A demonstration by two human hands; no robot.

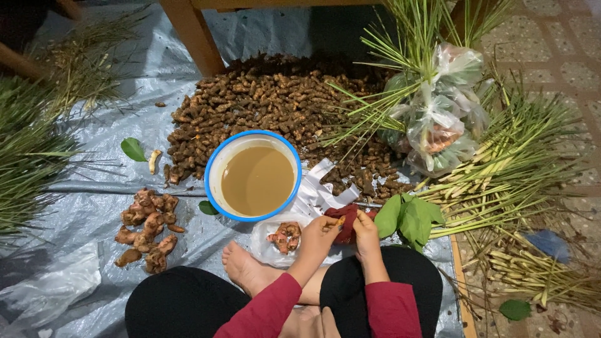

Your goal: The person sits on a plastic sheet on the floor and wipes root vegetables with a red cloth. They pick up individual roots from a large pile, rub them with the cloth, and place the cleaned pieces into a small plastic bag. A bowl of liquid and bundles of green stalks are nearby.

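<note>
You are looking at one blue-rimmed basin [253,177] of brown water, one big heap of small brown roots [269,103], one smaller cluster of ginger pieces [148,230] near the tarp's [94,188] left edge, and two clear bags: one bag of roots [282,241], one knotted bag [438,116].

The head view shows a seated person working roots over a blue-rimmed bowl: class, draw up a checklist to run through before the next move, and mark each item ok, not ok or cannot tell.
1. Left hand has a small orange root piece at its fingertips: ok.
2. Right hand rests on the red cloth; whether it holds a blade: cannot tell.
3. Blue-rimmed bowl upright, holding murky brown water, just ahead of the hands: ok.
4. Clear bag with cut orange pieces lies open beside the left hand: ok.
5. Pile of brown roots lies beyond the bowl: ok.
6. Bare foot touches the bag's edge, clear of both hands: ok.
</note>
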